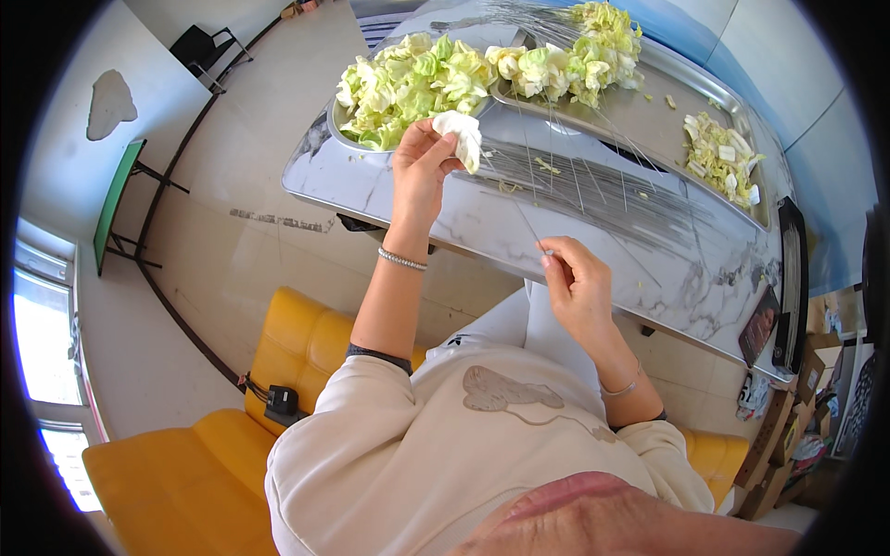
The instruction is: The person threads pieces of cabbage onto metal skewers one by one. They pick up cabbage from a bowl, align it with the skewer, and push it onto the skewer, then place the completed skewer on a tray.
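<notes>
My left hand (425, 156) pinches a pale cabbage leaf piece (460, 135) in front of a metal basin (335, 125) heaped with cut cabbage leaves (417, 76). Between the thumb and fingers of my right hand (573, 274) is one end of a thin metal skewer (527, 221); it slants up towards the leaf piece. Whether its tip touches the leaf is not clear. Many loose skewers (591, 198) lie across the marble-patterned table beyond my right hand. Skewers loaded with cabbage (556, 69) rest at the near left corner of a large metal tray (667, 104).
Small cabbage scraps (723, 156) lie at the tray's right end. A phone-like device (759, 325) and a long black object (791, 285) are at the table's right edge (782, 379). A yellow seat (188, 472) stands at the lower left, with cardboard boxes (772, 445) at the lower right.
</notes>
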Motion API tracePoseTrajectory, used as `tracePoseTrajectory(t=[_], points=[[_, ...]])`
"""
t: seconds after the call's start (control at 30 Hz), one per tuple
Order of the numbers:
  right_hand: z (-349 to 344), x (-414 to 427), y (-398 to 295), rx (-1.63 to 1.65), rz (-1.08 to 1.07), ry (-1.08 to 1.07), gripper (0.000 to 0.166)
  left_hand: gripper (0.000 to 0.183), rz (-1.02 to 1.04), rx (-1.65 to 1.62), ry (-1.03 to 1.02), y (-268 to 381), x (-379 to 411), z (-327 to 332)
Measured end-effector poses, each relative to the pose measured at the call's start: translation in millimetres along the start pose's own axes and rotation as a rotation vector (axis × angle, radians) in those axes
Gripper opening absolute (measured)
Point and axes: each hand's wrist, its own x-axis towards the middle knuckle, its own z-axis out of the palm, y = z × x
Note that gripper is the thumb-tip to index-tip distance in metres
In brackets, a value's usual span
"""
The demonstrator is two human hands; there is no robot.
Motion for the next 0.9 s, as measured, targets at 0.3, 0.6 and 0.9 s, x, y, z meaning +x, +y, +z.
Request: tracePoseTrajectory(t=[0.3, 0.6, 0.9], points=[[0.8, -4.9, 1.6, 0.008, -0.028, -0.005, 0.012, 0.015, -0.012, -0.127, 0.075, 8.5, 3.0, 1.2], [2.5, -3.8, -4.7, 0.005, -0.031, -0.032, 0.012, 0.026, 0.115, 0.052, -0.041, 3.1, -3.8, -3.4], [4.5, -8.4, -7.6, 0.012, -0.014, -0.047, 0.012, 0.035, 0.163, -0.172, -0.273, 5.2, -8.0, -13.8]])
